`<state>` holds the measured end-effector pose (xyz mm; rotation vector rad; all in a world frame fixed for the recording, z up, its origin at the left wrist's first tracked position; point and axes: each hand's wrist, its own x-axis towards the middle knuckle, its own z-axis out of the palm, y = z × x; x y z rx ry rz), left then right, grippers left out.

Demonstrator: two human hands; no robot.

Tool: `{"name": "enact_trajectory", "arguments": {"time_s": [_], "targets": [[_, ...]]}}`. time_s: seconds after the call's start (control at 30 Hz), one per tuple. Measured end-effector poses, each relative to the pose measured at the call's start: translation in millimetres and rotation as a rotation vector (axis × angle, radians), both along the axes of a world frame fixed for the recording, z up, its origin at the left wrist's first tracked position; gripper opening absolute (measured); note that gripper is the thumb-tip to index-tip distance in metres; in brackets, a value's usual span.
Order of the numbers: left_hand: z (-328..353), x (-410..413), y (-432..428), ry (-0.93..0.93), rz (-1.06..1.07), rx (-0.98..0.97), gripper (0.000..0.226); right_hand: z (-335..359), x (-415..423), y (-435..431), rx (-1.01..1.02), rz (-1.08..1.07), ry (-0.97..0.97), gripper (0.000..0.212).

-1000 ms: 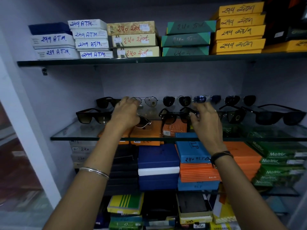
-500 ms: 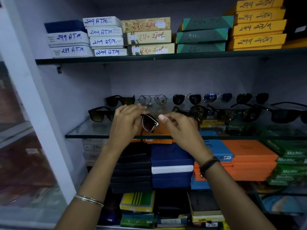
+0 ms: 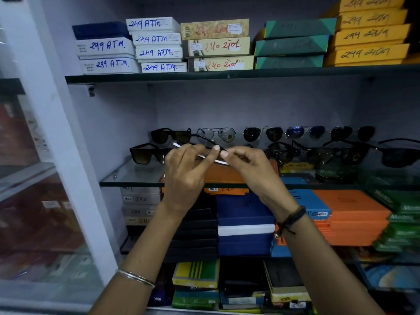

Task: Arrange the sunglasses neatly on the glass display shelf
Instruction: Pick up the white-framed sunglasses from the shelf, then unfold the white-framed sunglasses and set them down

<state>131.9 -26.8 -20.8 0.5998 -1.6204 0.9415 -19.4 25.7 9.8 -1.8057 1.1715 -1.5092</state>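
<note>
1. Two hands are raised in front of the glass display shelf [image 3: 134, 176], meeting at its front edge, left of centre.
2. One pair of sunglasses [image 3: 204, 145], dark-framed with a pale strip visible along its lower edge, is held between the hands, above the shelf and not resting on it.
3. Left hand [image 3: 186, 171]: fingers curled and closed on the left part of the frame; thumb tip pressed against it near the middle.
4. Right hand [image 3: 252, 169]: thumb and forefinger pinched together on the right end of the same frame; remaining fingers folded.
5. Fingertips of both hands are almost touching at the frame's centre.
6. A back row of sunglasses [image 3: 272, 134] is seen standing along the rear of the shelf, lenses facing forward.
7. A front row is noted: a brown-lensed pair [image 3: 147, 153] just left of the left hand, and black pairs [image 3: 350, 153] to the right of the right hand.
8. Labelled boxes [image 3: 156, 45] are stacked on the upper shelf [image 3: 227, 75]; orange boxes [image 3: 350, 214] lie below the glass.
9. A bangle [image 3: 136, 277] is worn on the left wrist, a dark band [image 3: 292, 218] on the right.
</note>
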Motion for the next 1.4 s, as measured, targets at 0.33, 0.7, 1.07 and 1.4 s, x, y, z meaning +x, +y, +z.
{"name": "enact_trajectory", "arguments": {"time_s": [0.33, 0.7, 1.07, 1.4], "targets": [[10.6, -14.9, 37.0, 0.453, -0.229, 0.432, 0.02, -7.4, -1.6, -5.2, -0.306, -0.43, 0.17, 0.022], [20.3, -9.4, 37.4, 0.14, -0.143, 0.677, 0.02, -1.7, -7.8, -3.3, -0.392, -0.418, -0.06, 0.019], [17.9, -22.3, 40.3, 0.067, -0.316, 0.989, 0.018, -7.1, -11.4, -3.0, -0.111, -0.1, -0.791, 0.018], [36.3, 8.8, 16.1, 0.782, -0.675, 1.205, 0.019, -16.2, -12.1, -15.6, -0.194, -0.266, -0.407, 0.023]]}}
